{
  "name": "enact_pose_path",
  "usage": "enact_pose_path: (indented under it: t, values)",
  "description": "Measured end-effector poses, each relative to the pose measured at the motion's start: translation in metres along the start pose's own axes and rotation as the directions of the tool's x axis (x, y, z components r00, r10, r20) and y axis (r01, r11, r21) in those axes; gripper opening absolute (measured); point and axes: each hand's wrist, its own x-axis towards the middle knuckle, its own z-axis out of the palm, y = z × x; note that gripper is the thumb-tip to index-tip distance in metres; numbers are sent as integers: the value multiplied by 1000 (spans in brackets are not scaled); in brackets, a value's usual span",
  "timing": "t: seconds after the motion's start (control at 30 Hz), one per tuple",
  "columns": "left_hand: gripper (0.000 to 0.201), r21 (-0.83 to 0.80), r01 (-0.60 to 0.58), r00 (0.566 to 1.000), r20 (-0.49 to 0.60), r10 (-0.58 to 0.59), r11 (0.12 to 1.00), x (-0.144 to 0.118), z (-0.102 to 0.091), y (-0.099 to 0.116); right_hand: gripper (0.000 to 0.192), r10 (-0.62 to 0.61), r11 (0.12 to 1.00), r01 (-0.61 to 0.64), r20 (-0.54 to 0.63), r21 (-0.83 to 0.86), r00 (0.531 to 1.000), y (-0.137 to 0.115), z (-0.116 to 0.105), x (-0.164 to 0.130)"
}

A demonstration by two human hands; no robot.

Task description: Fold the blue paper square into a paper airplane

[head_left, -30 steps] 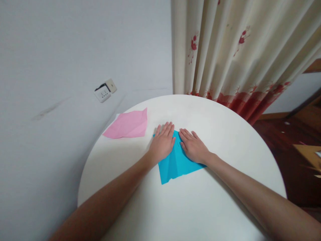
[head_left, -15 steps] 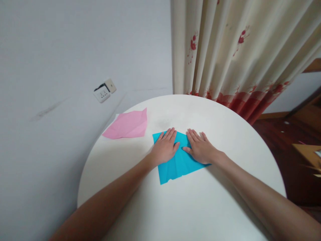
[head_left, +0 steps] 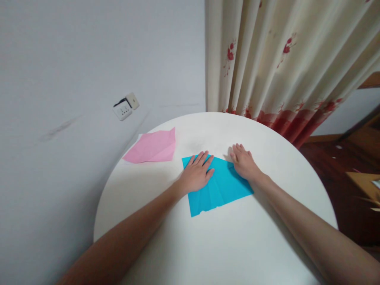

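Observation:
A creased sheet of blue paper (head_left: 221,184) lies on the round white table (head_left: 219,245), its near edge slightly torn. My left hand (head_left: 197,172) rests flat on the left part of the sheet, fingers spread. My right hand (head_left: 244,163) is over the sheet's far right corner, fingers stretched out past its edge and casting a shadow; it appears slightly raised. That corner is partly hidden under the hand. Off to the left, a wrinkled pink paper sheet (head_left: 151,146) lies near the table's rim, away from both hands.
A pale wall (head_left: 59,178) with a socket (head_left: 122,111) borders the table on the left. Behind it hangs a cream curtain (head_left: 267,79) with red flowers. On the right is a dark red floor (head_left: 320,166) with a wooden piece of furniture (head_left: 363,182).
My right hand has moved right and away from me, from lying flat on the blue paper to its far right corner. My left hand stays nearly in place, its fingers a little more spread.

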Motion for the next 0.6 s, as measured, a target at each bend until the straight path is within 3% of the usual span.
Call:
enact_pose_path:
  t: [0.1, 0.23, 0.37, 0.6]
  values:
    - [54, -17, -43, 999, 17, 43, 999, 0, -1, -2, 58, -115, 993, 116, 33, -31, 993, -15, 7, -8]
    - [51, -36, -76, 997, 22, 77, 996, 0, -1, -5, 62, -92, 986, 102, 81, -134, 992, -25, 10, -17]
    - [51, -36, -75, 997, 15, 76, 997, 0, -2, -5, 65, -8, 989, 33, 172, -145, 985, -14, 2, -14]
    - [51, -36, -72, 997, 12, 73, 997, -1, -4, -5, 81, 105, 985, -49, 347, -166, 932, 19, -32, -9]
